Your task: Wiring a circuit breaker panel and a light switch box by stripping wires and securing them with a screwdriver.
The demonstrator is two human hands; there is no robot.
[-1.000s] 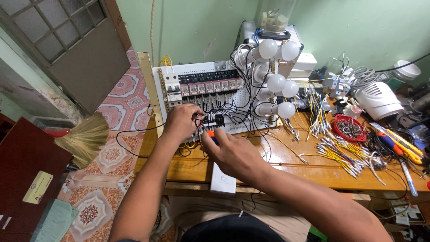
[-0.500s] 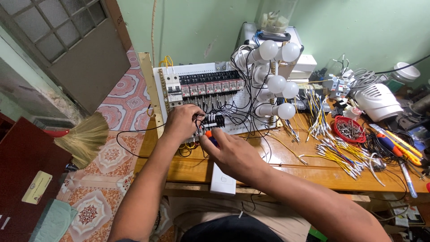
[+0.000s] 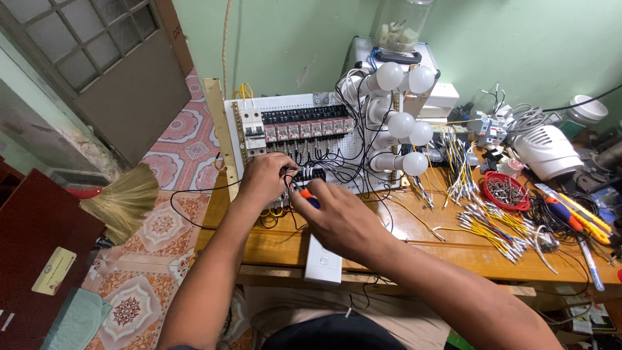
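Left hand (image 3: 265,178): yours, curled against the lower edge of the white panel (image 3: 295,107), fingers bent in among the black wires (image 3: 337,162) beside a small black block (image 3: 316,173). Whether the fingertips pinch a wire, you cannot tell — they are tucked under.

Right hand (image 3: 340,217): yours, closed round a screwdriver (image 3: 307,196) with an orange-and-blue handle; its tip end points toward the left hand and the block, just beside both.

Panel: perforated, propped upright at the back of the wooden bench (image 3: 421,240). Top row of black-and-red relays (image 3: 304,123); two white breakers (image 3: 253,129) at its left end.

Bulbs (image 3: 402,123): five white, on a stand touching the panel's right side, wires looping to them.

Bench, right half — loose yellow and white leads (image 3: 492,223) spread out; red bowl (image 3: 506,191) of small metal parts behind them; white fan casing (image 3: 547,152) further back; orange cutters (image 3: 580,217) near the right edge.

White box (image 3: 322,259): at the bench front, below your right hand.

Broom (image 3: 123,201): on the patterned tiled floor, left of the bench.
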